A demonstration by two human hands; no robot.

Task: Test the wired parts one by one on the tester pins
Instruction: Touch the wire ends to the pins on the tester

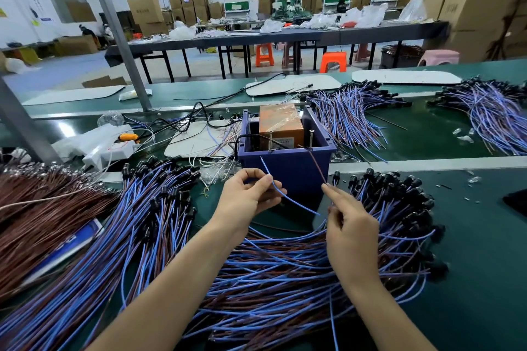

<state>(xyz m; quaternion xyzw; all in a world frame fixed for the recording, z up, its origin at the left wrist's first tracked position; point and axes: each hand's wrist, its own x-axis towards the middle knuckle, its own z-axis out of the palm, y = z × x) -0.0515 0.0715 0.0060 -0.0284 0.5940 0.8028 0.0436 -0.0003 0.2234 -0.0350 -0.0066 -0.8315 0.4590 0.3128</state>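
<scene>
A purple box (288,168) holds an orange tester block (281,122), and two upright metal pins, the left pin (270,141) and the right pin (311,138), stand at its front rim. My left hand (246,196) pinches a blue wire (281,192) just below the box front. My right hand (349,229) pinches a brown wire (317,163) whose tip reaches up near the right pin. Both wires belong to one part; its black end is hidden among the pile (285,279) beneath my hands.
Piles of blue and brown wired parts with black caps lie left (137,222), right (399,208) and behind (350,111) on the green bench. Brown wires (42,208) sit far left. A white power strip (111,151) and cables lie left of the box.
</scene>
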